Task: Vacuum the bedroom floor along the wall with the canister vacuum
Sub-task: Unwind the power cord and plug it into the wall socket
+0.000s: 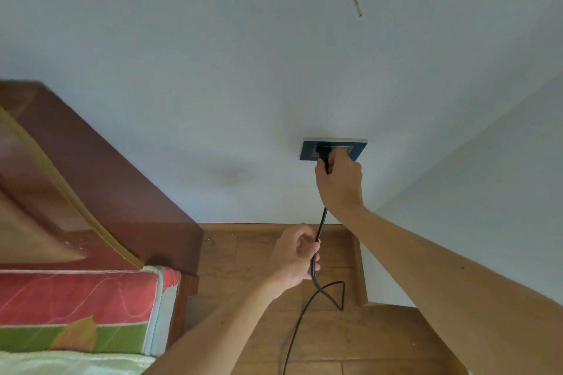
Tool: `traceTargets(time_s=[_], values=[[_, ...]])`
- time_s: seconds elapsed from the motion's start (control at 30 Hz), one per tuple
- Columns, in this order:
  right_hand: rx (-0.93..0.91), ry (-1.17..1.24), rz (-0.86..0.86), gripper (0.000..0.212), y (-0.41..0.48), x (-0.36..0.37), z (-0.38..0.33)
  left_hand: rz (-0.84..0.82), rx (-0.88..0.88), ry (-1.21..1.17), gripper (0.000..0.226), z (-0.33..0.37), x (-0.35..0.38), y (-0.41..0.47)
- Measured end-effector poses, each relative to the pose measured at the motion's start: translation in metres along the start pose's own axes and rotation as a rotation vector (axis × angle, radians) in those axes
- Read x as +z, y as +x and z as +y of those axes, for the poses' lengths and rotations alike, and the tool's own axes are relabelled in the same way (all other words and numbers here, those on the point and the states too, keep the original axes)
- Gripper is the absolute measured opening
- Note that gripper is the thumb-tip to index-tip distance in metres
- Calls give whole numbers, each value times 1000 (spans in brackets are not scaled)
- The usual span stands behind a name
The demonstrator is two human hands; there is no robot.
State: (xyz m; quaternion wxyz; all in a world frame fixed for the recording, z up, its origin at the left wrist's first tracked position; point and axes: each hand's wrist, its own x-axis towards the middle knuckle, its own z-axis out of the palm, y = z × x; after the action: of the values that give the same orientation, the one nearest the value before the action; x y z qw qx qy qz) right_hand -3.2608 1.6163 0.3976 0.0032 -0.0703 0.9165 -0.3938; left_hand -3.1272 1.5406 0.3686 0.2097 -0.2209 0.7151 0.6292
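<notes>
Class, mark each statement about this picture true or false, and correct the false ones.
1. The right hand holds the plug at the wall socket. True.
2. The left hand holds nothing. False: it grips the black cord.
3. The floor is carpeted. False: it is wood.
4. A wooden headboard stands to the left of the socket. True.

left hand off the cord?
No, the left hand grips the black cord below the right hand, which holds the plug at the wall socket.
</notes>
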Motion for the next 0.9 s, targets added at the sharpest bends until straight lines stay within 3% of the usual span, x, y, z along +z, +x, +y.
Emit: traceTargets(time_s=[0.27, 0.4, 0.57, 0.7, 0.9], values=[[102, -25, -10, 14, -4, 2, -11, 99, 64, 108, 7, 4, -3, -9], [187, -189, -131, 22, 3, -23, -27, 182, 162, 245, 10, 26, -24, -21], [10, -367, -262, 29, 7, -78, -70, 240, 163, 393, 38, 89, -67, -49], [-120, -541, -371, 49, 6, -131, -125, 310, 177, 509, 56, 155, -102, -88], [-265, -713, -403, 61, -2, -219, -216, 373, 215, 746, 74, 264, -149, -163]])
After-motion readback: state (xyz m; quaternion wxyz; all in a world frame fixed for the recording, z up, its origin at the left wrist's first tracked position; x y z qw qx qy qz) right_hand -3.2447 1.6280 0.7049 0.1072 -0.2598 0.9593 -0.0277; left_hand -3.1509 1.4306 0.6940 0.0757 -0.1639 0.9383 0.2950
